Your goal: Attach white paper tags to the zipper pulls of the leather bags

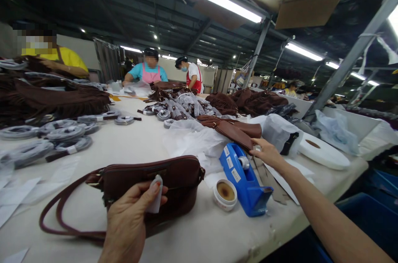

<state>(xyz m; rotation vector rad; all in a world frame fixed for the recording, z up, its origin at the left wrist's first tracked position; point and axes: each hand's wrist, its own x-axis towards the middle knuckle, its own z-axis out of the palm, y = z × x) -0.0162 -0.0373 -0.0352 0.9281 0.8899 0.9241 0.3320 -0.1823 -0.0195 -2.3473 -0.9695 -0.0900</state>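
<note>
left hand (pixel 129 209) pinches white slip (pixel 156 203) over bag (pixel 182 194); right hand (pixel 269 154), at bag's two o'clock, fingers narrow by pouch (pixel 233 131), hold unclear; jar (pixel 225 197) at three, presumably for easy reach.

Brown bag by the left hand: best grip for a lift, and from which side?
I'd take the strap, coming from the left: it loops out past that end of the bag, leaving open space to hook fingers through, while the left hand covers part of the near face.
</note>
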